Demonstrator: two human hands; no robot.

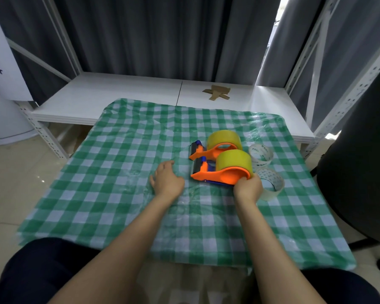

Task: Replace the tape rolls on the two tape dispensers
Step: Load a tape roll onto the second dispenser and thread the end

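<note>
Right hand (248, 189) grips near tape dispenser (224, 175) by its handle; left hand (167, 181) rests spread on checked cloth (119, 205)
Far dispenser (217, 150) lies just behind, both loaded with yellow tape (234, 160); clear rolls (261, 154) wait at right, apparently kept close for swapping

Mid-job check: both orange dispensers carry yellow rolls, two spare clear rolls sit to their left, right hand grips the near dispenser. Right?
Not quite. In the head view the far clear roll and near clear roll sit to the dispensers' right, not left. The far dispenser and near dispenser do carry yellow rolls, and the right hand grips the near one.
</note>
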